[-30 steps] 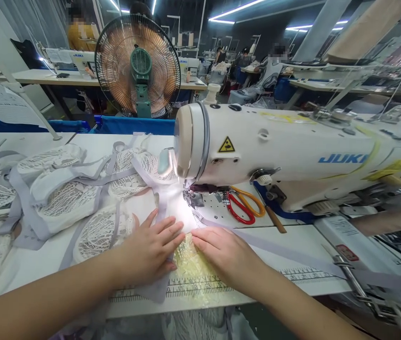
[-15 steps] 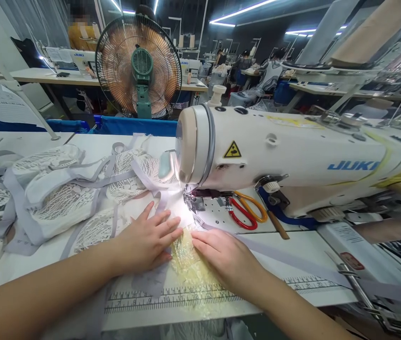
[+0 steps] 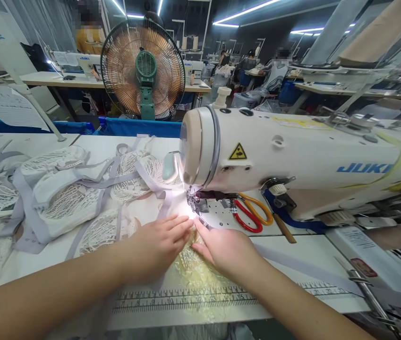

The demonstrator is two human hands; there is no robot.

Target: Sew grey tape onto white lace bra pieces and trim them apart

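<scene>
My left hand (image 3: 163, 243) lies nearly flat, fingers stretched out together, on pale fabric just in front of the needle area. My right hand (image 3: 228, 248) is opposite, thumb and forefinger closed on the edge of a pale lace piece (image 3: 190, 248); its lower part is hard to tell from the glossy yellow patch (image 3: 200, 278) on the table. Close beyond the fingertips is the lit presser foot (image 3: 192, 200) of a white sewing machine (image 3: 292, 151). A lilac band (image 3: 299, 264) runs from the right and passes behind my right hand.
White lace pieces with lilac bands (image 3: 65, 203) are heaped at left. Red- and orange-handled scissors (image 3: 248, 219) and a wooden-handled tool (image 3: 284, 229) lie under the machine arm. A ruler strip (image 3: 150, 301) runs along the front edge. A fan (image 3: 146, 71) stands behind; people sit farther back.
Both hands have moved forward to the presser foot. The left fingers, spread before, are now together. The right thumb and forefinger show farther apart. The view has shifted slightly.
</scene>
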